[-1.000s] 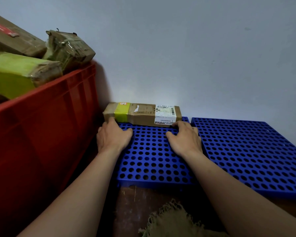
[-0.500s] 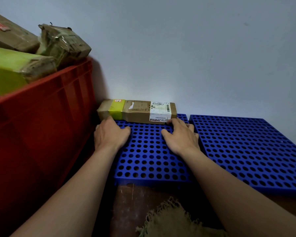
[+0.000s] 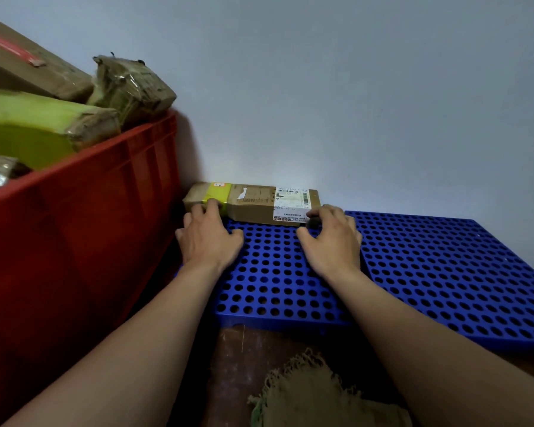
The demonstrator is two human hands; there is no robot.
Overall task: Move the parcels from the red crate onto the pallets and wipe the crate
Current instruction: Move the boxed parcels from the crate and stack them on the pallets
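A long brown cardboard parcel [image 3: 253, 203] with a yellow band and a white label lies at the back of the left blue perforated pallet [image 3: 272, 291], against the wall. My left hand [image 3: 208, 238] touches its left end with the fingertips. My right hand [image 3: 330, 241] touches its right end, fingers slightly bent. The red crate [image 3: 74, 235] stands at the left, holding several parcels: a taped brown one [image 3: 130, 87], a yellow-green one [image 3: 37, 124] and a large cardboard box [image 3: 22, 69].
A second blue pallet [image 3: 450, 272] lies to the right of the first. A grey wall [image 3: 352, 87] runs close behind both. A frayed tan cloth [image 3: 315, 396] lies on the brown floor [image 3: 244, 349] in front of the pallets.
The parcel stays at the back of the pallet. Both hands have stayed at its ends, with the fingertips shifting slightly along its front face.
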